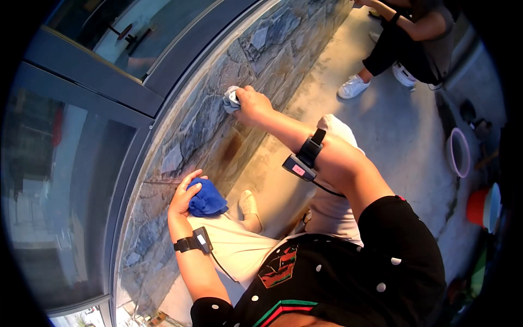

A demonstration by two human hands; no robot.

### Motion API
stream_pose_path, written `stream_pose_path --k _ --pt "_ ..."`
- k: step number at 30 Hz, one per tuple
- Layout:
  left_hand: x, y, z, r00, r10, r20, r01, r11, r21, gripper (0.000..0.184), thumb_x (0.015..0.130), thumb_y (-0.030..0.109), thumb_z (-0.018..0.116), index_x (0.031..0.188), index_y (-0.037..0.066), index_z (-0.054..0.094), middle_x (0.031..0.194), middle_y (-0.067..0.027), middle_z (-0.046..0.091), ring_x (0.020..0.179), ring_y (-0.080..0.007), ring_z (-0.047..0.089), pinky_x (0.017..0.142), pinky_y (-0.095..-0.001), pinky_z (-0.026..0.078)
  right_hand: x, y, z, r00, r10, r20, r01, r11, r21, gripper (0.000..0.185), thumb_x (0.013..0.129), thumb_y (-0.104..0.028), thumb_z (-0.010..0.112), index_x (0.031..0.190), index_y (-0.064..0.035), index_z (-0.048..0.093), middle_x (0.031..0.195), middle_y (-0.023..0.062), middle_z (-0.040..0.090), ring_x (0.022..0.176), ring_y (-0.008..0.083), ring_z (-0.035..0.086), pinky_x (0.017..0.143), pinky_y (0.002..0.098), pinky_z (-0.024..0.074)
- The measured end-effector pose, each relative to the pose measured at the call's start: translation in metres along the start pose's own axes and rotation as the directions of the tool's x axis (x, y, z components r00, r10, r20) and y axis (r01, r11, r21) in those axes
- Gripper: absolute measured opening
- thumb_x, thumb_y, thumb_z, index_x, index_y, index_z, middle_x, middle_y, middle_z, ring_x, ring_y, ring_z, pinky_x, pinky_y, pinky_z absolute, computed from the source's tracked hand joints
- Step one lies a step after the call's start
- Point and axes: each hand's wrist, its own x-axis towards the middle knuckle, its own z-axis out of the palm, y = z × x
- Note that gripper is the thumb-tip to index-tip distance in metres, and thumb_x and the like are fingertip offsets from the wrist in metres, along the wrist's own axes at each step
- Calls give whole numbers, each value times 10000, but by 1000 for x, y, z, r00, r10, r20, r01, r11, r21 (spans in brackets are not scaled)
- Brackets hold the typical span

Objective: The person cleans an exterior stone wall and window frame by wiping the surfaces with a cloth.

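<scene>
left hand (180, 201): holding bunched blue cloth (208, 199). right hand (255, 104): holding crumpled pale-grey cloth (231, 100) at rough grey stone wall (188, 139); brown patch (231, 146) visible, extent done unclear.

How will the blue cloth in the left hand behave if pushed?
The blue cloth is probably floppy: it bunches in soft folds against the left hand. It seems light for its size, being crumpled fabric, though dampness can't be judged. Its uneven outline makes rolling unlikely.
</scene>
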Motion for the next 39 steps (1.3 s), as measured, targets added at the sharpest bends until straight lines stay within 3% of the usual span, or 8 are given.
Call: stream_pose_path --k 5,11,16,19,23,31,35,39 --pt "2 0 0 1000 3 -1 -4 999 -34 615 866 132 718 1441 69 508 1328 -140 612 1162 -220 608 1015 -345 478 -21 -11 29 934 -253 251 254 967 27 414 760 -251 720 1129 -80 640 1154 164 621 1073 365 638 925 450 519" --pt "-7 -1 5 987 160 33 -155 982 -106 722 829 159 747 1483 70 455 1404 -145 566 1206 -207 576 1047 -339 446 15 -2 -59 978 74 -196 21 897 442 343 762 -227 677 1012 9 674 1011 220 692 1012 363 671 879 434 526" --pt "-4 -4 -2 989 143 29 -141 988 -63 733 839 158 742 1494 51 431 1427 -149 548 1227 -208 562 1056 -339 436 36 25 -76 839 141 -525 -9 970 245 397 810 -239 717 1133 -26 630 1184 208 615 1059 406 640 906 467 522" --pt "-2 -3 -2 988 149 39 -147 988 -54 714 852 148 732 1494 53 435 1443 -154 536 1242 -208 556 1064 -340 430 29 16 -51 979 125 -161 -143 984 -110 399 818 -241 748 1147 -44 636 1218 194 594 1113 400 632 932 472 530" --pt "3 -7 -3 986 169 -3 -169 985 -30 719 858 177 729 1499 54 428 1460 -163 524 1220 -222 585 1054 -360 454 11 1 -1 996 92 0 -91 983 -161 370 813 -227 740 1118 -35 655 1195 192 629 1081 404 654 900 464 547" --pt "2 -5 0 994 113 -9 -113 993 -39 614 879 98 694 1457 52 490 1407 -142 569 1218 -206 576 1057 -345 446 -20 -17 21 924 -212 318 193 977 90 348 738 -261 707 1028 -69 693 1037 181 709 1016 347 687 880 434 543" --pt "-1 -3 2 989 148 9 -147 987 -65 667 861 112 710 1478 59 461 1398 -144 576 1208 -203 579 1047 -341 450 8 -4 -28 984 -41 174 13 988 157 406 765 -259 649 1129 -84 691 1098 164 713 1066 337 671 918 418 529" --pt "-1 -5 3 991 135 -16 -135 990 -40 692 858 116 713 1490 51 440 1418 -147 562 1236 -208 562 1061 -344 436 23 19 -64 978 47 -202 -104 955 -277 309 821 -198 654 1087 -45 686 1087 216 699 1061 335 685 861 443 562"
